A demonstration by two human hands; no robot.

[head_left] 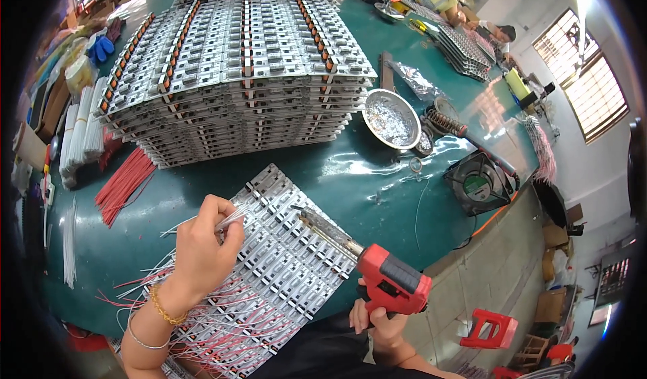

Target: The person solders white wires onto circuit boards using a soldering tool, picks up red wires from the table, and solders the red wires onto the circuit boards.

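My left hand is closed, pinching a small bundle of thin white wires over the upper left part of a circuit board panel. My right hand grips a red and black soldering gun by its handle. Its long metal tip points up and left, above the panel's right side; whether it touches the boards I cannot tell. The panel lies at a slant near the table's front edge. Many red and white wires trail across its lower part, below my left wrist.
A tall stack of board panels stands behind. Red wires and white wires lie at the left. A metal bowl, a coiled iron holder and a black fan stand to the right. Two people sit at the far end.
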